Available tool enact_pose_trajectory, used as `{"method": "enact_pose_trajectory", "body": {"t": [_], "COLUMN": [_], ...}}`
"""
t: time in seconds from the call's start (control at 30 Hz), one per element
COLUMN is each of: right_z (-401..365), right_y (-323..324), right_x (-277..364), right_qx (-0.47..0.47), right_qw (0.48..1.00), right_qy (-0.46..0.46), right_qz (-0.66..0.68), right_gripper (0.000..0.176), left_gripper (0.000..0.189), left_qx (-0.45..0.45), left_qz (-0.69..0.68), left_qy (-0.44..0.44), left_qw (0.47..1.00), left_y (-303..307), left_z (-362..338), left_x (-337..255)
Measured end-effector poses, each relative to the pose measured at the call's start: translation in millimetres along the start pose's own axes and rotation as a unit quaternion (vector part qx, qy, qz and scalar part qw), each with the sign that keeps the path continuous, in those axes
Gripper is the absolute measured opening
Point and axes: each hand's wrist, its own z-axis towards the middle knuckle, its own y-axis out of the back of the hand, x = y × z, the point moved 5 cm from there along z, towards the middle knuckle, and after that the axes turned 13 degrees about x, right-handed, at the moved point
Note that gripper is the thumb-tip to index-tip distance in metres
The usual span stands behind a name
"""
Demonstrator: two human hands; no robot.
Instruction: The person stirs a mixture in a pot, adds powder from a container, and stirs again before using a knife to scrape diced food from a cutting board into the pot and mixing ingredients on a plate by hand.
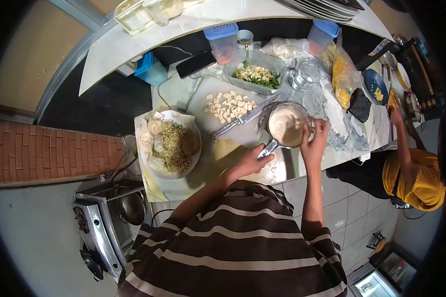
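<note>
A small saucepan (291, 104) with a metal handle, partly filled with a pale creamy batter (286, 123), is at the front of the counter. My left hand (255, 161) is closed around its handle. With fingers pinched at the rim on the opposite side, my right hand (314, 141) also holds the pan. Just left of it, a knife (245, 118) lies on a white cutting board (210, 94) beside small pale cubes (228, 106). Farther left, a white plate (195, 158) bears a shredded vegetable mixture (171, 148) and pale wrapper-like pieces (151, 133).
Behind the board are a clear container (230, 69) of chopped greens, a phone (195, 64) and blue-lidded tubs (221, 42). A drinking glass (305, 76) and a bag of yellow food (341, 74) stand rightward. Another person (411, 168) works at the far right. A stove (96, 227) is lower left.
</note>
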Motion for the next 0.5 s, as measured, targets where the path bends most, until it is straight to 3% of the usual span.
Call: {"method": "enact_pose_trajectory", "body": {"t": [0.17,0.23,0.27,0.33,0.43,0.5], "right_z": [-48.1,-78.0,-95.9,-122.9,-128.3,-122.3], "right_y": [19.4,11.1,3.8,-28.1,-53.0,-62.4], "right_x": [4.9,-8.2,-18.5,-42.9,-7.5,1.4], "right_qx": [-0.070,-0.097,-0.097,0.041,0.184,0.210], "right_qw": [0.992,0.966,0.966,0.943,0.859,0.821], "right_qy": [-0.108,-0.170,-0.170,-0.216,-0.300,-0.323], "right_qz": [-0.013,0.169,0.168,0.248,0.372,0.421], "right_gripper": [0.038,0.031,0.031,0.025,0.030,0.037], "left_gripper": [0.058,0.058,0.057,0.056,0.056,0.057], "left_qx": [-0.020,-0.089,-0.088,-0.062,-0.021,-0.006], "left_qz": [-0.035,0.026,0.022,-0.004,-0.030,-0.033], "left_qy": [-0.067,-0.181,-0.157,-0.127,-0.104,-0.110], "left_qw": [0.997,0.979,0.983,0.990,0.994,0.993], "left_y": [1.3,1.3,-0.1,-2.8,-9.1,-16.9], "left_z": [-17.9,-19.3,-26.4,-33.0,-31.1,-28.1], "left_x": [12.2,27.1,24.2,13.2,-5.0,-10.0]}}
